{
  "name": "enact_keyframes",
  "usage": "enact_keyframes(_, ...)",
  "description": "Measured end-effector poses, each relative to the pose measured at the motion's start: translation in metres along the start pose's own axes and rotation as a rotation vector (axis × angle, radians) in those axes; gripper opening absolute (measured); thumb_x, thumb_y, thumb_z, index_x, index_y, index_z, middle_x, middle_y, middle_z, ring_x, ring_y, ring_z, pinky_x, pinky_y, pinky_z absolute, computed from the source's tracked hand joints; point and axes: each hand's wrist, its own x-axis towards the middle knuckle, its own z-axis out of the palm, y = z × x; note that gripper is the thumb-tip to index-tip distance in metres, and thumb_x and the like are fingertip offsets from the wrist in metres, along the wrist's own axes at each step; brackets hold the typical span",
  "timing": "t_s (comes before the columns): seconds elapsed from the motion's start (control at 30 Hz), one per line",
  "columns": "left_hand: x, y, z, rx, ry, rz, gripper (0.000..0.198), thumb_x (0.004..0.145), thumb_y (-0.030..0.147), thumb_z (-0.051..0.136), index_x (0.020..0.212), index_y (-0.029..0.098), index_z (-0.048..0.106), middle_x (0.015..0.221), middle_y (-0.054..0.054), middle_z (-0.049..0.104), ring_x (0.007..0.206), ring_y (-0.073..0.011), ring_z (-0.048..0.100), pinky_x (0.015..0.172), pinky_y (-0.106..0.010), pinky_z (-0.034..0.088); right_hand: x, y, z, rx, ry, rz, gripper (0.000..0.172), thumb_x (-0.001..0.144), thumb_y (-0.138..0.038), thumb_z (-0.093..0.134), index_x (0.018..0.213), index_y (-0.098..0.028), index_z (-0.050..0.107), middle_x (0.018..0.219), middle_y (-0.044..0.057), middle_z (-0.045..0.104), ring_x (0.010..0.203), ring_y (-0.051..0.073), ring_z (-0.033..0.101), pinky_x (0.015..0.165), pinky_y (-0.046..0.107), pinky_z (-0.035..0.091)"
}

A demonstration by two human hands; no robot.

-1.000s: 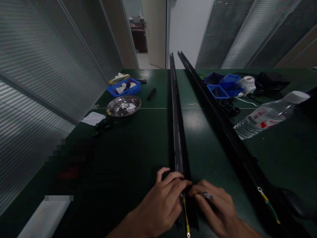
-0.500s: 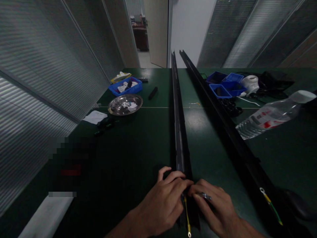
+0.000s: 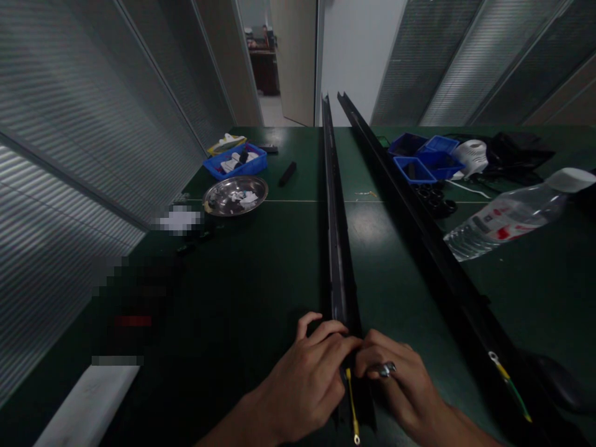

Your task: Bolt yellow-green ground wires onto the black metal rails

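A long black channel (image 3: 338, 267) runs away from me over the green table. My left hand (image 3: 310, 379) lies across its near end, fingers closed on the channel and fingertips meeting the right hand's. My right hand (image 3: 403, 379) is pinched at the channel's right side, with a small shiny metal tool (image 3: 384, 369) sticking out between its fingers; the tool's tip is hidden. Below the fingertips, a short yellow wire (image 3: 352, 406) with a ring terminal lies in the channel. A second black channel (image 3: 433, 254) to the right carries a yellow-green wire (image 3: 512, 388).
A clear bottle (image 3: 507, 217) lies on the right beyond the second channel. Blue bins (image 3: 414, 169) and black rings (image 3: 433, 200) are behind it. At the left are a metal dish (image 3: 236, 208), a blue tray (image 3: 258, 165) and a black bar (image 3: 287, 174).
My right hand has turned slightly, its fingers curling more, and the metal tool now points at a different angle. My left hand has hardly moved.
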Motion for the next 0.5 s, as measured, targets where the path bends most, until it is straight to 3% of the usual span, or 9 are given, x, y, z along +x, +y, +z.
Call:
enact_keyframes(0.17,-0.001,-0.001,0.001,-0.008,0.0,-0.004,0.049,0.092,0.005,0.042,0.138,0.02,0.048,0.131,-0.007,0.065,0.13,-0.0235,0.052,0.12,-0.051,0.021,0.003,-0.006,-0.003,0.031,0.037,0.012,0.034,0.11,-0.03,0.034,0.093,-0.021,0.062,0.077,0.002,0.058,0.065,0.015,0.057,0.059,0.027,0.041)
enact_keyframes(0.3,-0.001,0.0,0.0,-0.002,-0.005,-0.012,0.046,0.092,0.004,0.042,0.134,0.019,0.049,0.13,-0.008,0.066,0.13,-0.024,0.052,0.12,-0.052,0.021,0.005,-0.012,-0.004,0.04,0.12,0.049,0.022,0.105,-0.017,0.042,0.102,-0.021,0.063,0.082,0.003,0.065,0.07,0.015,0.063,0.063,0.027,0.046)
enact_keyframes(0.5,-0.002,0.0,-0.001,0.024,-0.022,-0.014,0.04,0.093,0.005,0.042,0.128,0.02,0.052,0.125,-0.007,0.067,0.129,-0.024,0.053,0.119,-0.05,0.025,0.006,-0.016,-0.003,-0.02,0.125,0.04,0.02,0.101,-0.011,0.047,0.106,-0.02,0.065,0.083,0.004,0.068,0.071,0.016,0.067,0.063,0.026,0.05)
